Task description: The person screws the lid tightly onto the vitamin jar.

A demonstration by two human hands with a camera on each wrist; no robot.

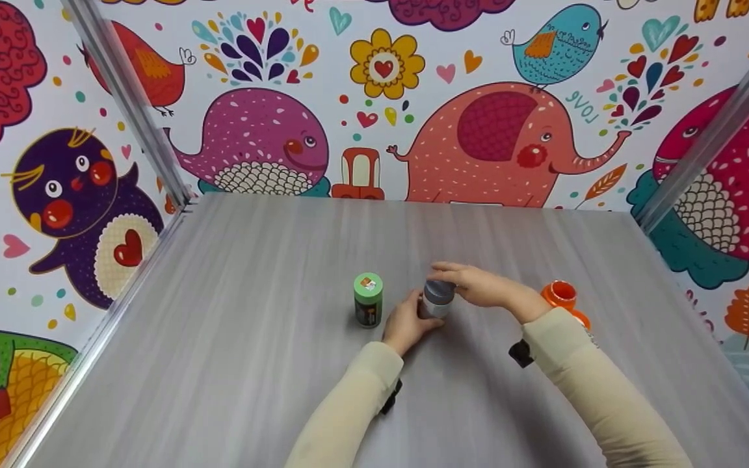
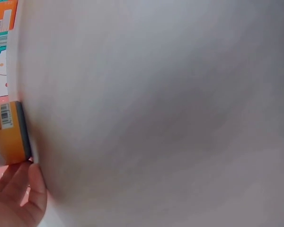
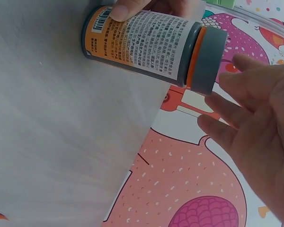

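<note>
A grey supplement bottle (image 1: 437,307) with a white and orange label stands upright on the table. My left hand (image 1: 408,325) grips it low on the body, with a thumb (image 3: 125,9) across the label in the right wrist view. Above it, my right hand (image 1: 482,288) reaches over the grey lid (image 3: 210,59), fingers spread and fingertips right at its rim. The lid sits on the bottle, an orange band just below it. Left of the left hand is a dark bottle with a green lid (image 1: 368,286), standing upright.
An orange container (image 1: 562,294) is partly hidden behind my right wrist, with another orange round part (image 1: 581,318) beside it. The grey table (image 1: 251,292) ends at a wall with printed cartoon animals. Metal posts (image 1: 140,110) rise at both back corners.
</note>
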